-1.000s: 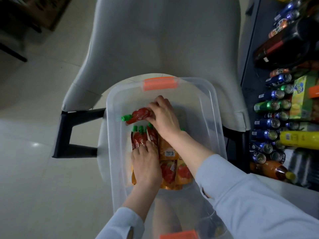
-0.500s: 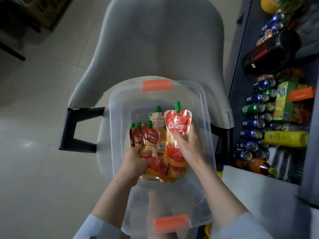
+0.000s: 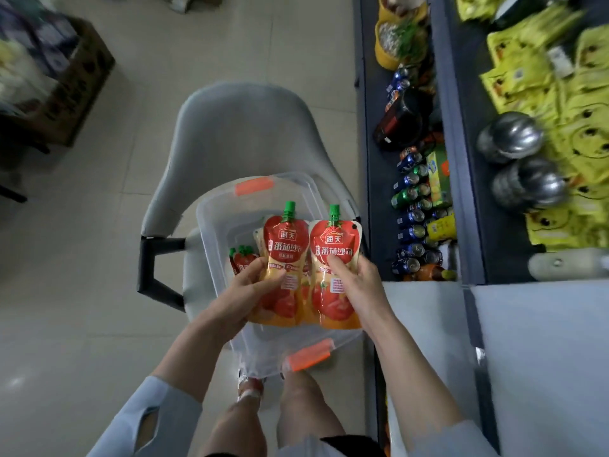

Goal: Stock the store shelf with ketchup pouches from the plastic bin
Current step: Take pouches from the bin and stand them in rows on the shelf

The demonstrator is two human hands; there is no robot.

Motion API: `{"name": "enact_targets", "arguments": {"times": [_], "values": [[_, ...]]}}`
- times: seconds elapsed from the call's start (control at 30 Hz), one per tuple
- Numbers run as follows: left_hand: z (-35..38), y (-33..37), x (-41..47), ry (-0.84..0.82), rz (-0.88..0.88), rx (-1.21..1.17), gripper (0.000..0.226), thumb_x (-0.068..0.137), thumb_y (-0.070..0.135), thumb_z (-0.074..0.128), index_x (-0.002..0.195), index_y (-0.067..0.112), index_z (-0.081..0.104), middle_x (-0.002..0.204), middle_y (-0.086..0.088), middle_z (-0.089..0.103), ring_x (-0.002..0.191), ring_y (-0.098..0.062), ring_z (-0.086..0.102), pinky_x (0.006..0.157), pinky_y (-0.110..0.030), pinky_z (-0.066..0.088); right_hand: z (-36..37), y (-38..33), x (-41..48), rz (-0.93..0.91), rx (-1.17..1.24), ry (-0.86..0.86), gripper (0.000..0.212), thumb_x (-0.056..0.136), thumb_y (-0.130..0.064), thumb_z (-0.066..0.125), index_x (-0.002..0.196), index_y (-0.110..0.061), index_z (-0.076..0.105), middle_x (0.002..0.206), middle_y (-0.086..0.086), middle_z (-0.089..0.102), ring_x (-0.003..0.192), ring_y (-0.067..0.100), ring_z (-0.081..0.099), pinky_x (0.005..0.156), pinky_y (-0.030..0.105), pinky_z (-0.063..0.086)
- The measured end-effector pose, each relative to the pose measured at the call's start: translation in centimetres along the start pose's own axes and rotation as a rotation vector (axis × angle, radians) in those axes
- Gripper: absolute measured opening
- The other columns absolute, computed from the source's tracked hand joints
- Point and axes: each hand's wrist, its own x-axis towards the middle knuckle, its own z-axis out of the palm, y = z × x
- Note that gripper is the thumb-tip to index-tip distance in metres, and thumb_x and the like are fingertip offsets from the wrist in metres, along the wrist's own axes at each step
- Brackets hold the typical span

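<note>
Left grip (image 3: 245,291) and right grip (image 3: 359,282) each pinch ketchup pouches (image 3: 286,255) over the bin (image 3: 211,232).

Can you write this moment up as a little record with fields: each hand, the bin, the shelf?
Left hand: grips a ketchup pouch, cap up
Right hand: grips a second pouch beside it
Bin: clear plastic, on a grey chair, more pouches inside
Shelf: drink cans and yellow packets, on the person's right
</note>
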Motion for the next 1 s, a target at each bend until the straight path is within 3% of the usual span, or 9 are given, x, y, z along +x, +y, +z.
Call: {"name": "enact_targets", "arguments": {"times": [0.07, 0.2, 0.27, 0.33, 0.5, 0.67, 0.93, 1.0], "values": [[1.5, 0.8, -1.8, 0.008, 0.04, 0.071, 0.028, 0.092, 0.031, 0.061, 0.12, 0.03, 0.056, 0.108, -0.004, 0.071, 0.091, -0.021, 0.072, 0.07, -0.033, 0.06, -0.9, -0.5, -3.0, -0.01, 0.045, 0.069, 0.022, 0.094, -0.036, 0.066, 0.111, -0.022, 0.066, 0.099, 0.002, 0.076, 0.084, 0.016, 0.076, 0.075, 0.033, 0.061], [4.6, 1.8, -5.3, -0.023, 0.113, 0.18, 0.035, 0.089, 0.033, 0.064, 0.123, 0.025, 0.056, 0.114, -0.01, 0.068, 0.097, -0.027, 0.07, 0.085, -0.046, 0.057, -2.8, -1.1, -8.9, -0.048, 0.122, 0.213, 0.028, 0.092, -0.04, 0.067, 0.115, -0.024, 0.064, 0.106, 0.001, 0.074, 0.095, 0.02, 0.073, 0.086, 0.041, 0.06], [6.5, 2.1, -6.7, -0.061, 0.152, 0.229, 0.036, 0.088, 0.034, 0.065, 0.121, 0.025, 0.055, 0.115, -0.009, 0.067, 0.101, -0.029, 0.068, 0.09, -0.051, 0.054, -4.1, -1.1, -11.8, -0.088, 0.148, 0.286, 0.02, 0.093, -0.04, 0.066, 0.109, -0.029, 0.064, 0.105, -0.004, 0.072, 0.096, 0.017, 0.071, 0.084, 0.036, 0.059], [8.6, 2.1, -7.9, -0.11, 0.189, 0.24, 0.03, 0.09, 0.028, 0.064, 0.118, 0.023, 0.056, 0.115, -0.011, 0.067, 0.1, -0.03, 0.069, 0.09, -0.051, 0.054, -5.5, -1.0, -14.6, -0.12, 0.176, 0.359, 0.015, 0.094, -0.04, 0.065, 0.106, -0.032, 0.062, 0.102, -0.007, 0.072, 0.096, 0.015, 0.071, 0.078, 0.029, 0.057], [14.9, 1.9, -10.6, -0.258, 0.266, 0.311, 0.018, 0.093, 0.014, 0.06, 0.109, 0.02, 0.058, 0.111, -0.014, 0.066, 0.099, -0.031, 0.066, 0.091, -0.051, 0.053, -9.3, 0.1, -21.9, -0.198, 0.234, 0.582, 0.015, 0.092, -0.04, 0.067, 0.104, -0.031, 0.067, 0.102, -0.006, 0.076, 0.097, 0.016, 0.073, 0.087, 0.038, 0.059], [22.1, 1.3, -12.8, -0.411, 0.355, 0.433, 0.024, 0.089, 0.022, 0.065, 0.112, 0.024, 0.059, 0.114, -0.011, 0.068, 0.102, -0.031, 0.067, 0.094, -0.052, 0.051, -13.5, 1.3, -29.5, -0.26, 0.315, 0.825, 0.03, 0.088, -0.048, 0.067, 0.111, -0.029, 0.068, 0.106, -0.006, 0.076, 0.098, 0.017, 0.073, 0.093, 0.047, 0.058], [35.8, -2.3, -18.5, -0.717, 0.516, 0.588, 0.032, 0.089, 0.029, 0.065, 0.12, 0.022, 0.059, 0.113, -0.007, 0.07, 0.103, -0.03, 0.068, 0.09, -0.053, 0.053, -22.1, 3.7, -42.3, -0.352, 0.365, 1.176, 0.012, 0.093, -0.032, 0.069, 0.104, -0.028, 0.068, 0.102, -0.007, 0.075, 0.095, 0.013, 0.072, 0.093, 0.045, 0.057], [39.5, -3.9, -20.4, -0.767, 0.562, 0.612, 0.032, 0.09, 0.028, 0.065, 0.12, 0.021, 0.059, 0.111, -0.004, 0.07, 0.102, -0.027, 0.068, 0.088, -0.048, 0.055, -24.3, 4.6, -45.5, -0.383, 0.341, 1.244, 0.011, 0.093, -0.029, 0.069, 0.102, -0.033, 0.066, 0.101, -0.011, 0.074, 0.095, 0.009, 0.071, 0.092, 0.042, 0.058]]}}
